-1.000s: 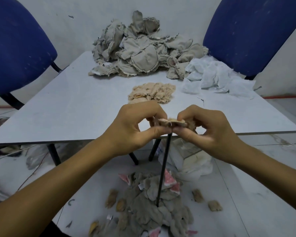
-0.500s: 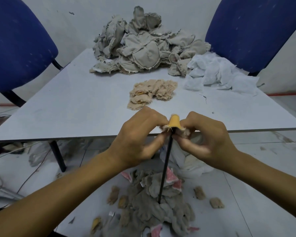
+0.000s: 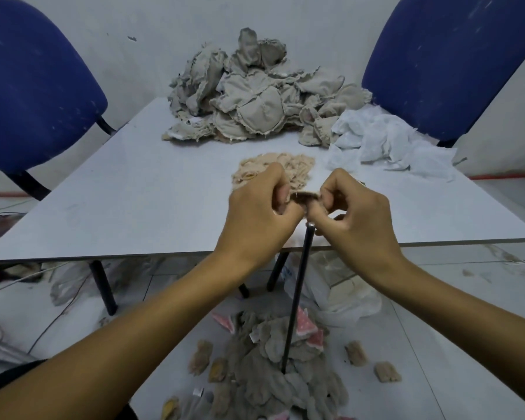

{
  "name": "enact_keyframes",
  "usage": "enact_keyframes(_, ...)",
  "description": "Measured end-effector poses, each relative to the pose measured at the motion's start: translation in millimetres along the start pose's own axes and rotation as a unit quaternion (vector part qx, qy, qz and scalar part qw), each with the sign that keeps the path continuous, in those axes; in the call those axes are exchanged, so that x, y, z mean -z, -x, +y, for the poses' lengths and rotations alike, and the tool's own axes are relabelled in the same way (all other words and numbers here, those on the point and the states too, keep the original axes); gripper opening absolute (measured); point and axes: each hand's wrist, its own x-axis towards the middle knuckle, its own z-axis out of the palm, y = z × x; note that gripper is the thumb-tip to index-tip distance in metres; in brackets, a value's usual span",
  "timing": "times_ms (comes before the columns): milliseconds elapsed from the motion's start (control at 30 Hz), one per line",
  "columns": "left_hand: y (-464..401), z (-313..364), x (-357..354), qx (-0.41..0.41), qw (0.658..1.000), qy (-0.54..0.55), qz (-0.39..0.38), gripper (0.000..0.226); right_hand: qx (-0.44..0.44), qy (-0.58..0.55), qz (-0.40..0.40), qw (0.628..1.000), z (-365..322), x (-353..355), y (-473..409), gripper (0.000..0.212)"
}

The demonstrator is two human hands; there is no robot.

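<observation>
2 hands (image 3: 255, 207) (image 3: 355, 213), 1 scrap (image 3: 305, 196), 1 rod (image 3: 297, 292), 2 chairs (image 3: 37, 86) (image 3: 452, 65).

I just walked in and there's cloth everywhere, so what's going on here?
A person pinches a small fabric piece between the left hand and the right hand, just above the top of a thin black rod. The rod stands up from a heap of similar pieces on the floor. On the table behind lie a grey pile, a small peach pile and white cloth.
</observation>
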Motion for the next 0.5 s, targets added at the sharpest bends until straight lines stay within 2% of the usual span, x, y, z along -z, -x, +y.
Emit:
enact_keyframes(33,-2.5,0.2,0.6,0.06,0.993,0.088,-0.047,0.025,0.006,0.001,-0.005,1.0,3.1,0.9,-1.1,0.02)
enact_keyframes(67,-5.1,-0.1,1.0,0.13,0.966,0.203,-0.091,0.026,0.013,0.0,-0.016,1.0,6.2,2.0,-2.4,0.019)
enact_keyframes(100,-8.4,-1.0,1.1,0.202,0.923,0.304,-0.121,0.025,0.019,-0.002,-0.028,0.999,9.3,3.1,-3.4,0.019)
enact_keyframes(133,-11.4,-2.2,1.6,0.26,0.884,0.365,-0.132,0.023,0.021,-0.007,-0.039,0.999,11.9,3.8,-3.7,0.019)
enact_keyframes(200,-16.4,-6.6,2.5,0.326,0.853,0.384,-0.135,0.015,0.016,-0.026,-0.049,0.998,15.4,3.4,-3.2,0.023)
enact_keyframes(267,-17.0,-10.7,1.8,0.336,0.854,0.37,-0.144,0.01,0.021,-0.031,-0.054,0.998,16.9,1.4,-3.0,0.024)
enact_keyframes(300,-16.4,-12.5,0.9,0.321,0.867,0.353,-0.142,0.007,0.028,-0.028,-0.066,0.997,18.0,0.7,-3.0,0.024)
enact_keyframes(367,-15.3,-16.2,0.5,0.286,0.901,0.31,-0.1,0.009,0.018,-0.053,-0.138,0.989,20.0,0.4,-5.1,0.033)
enact_keyframes(433,-17.7,-21.1,5.0,0.277,0.917,0.278,-0.074,0.016,-0.028,-0.108,-0.233,0.966,20.4,1.9,-6.8,0.052)
enact_keyframes(500,-20.3,-23.3,11.1,0.252,0.931,0.236,-0.116,0.021,-0.062,-0.128,-0.249,0.958,23.3,3.7,-8.7,0.061)
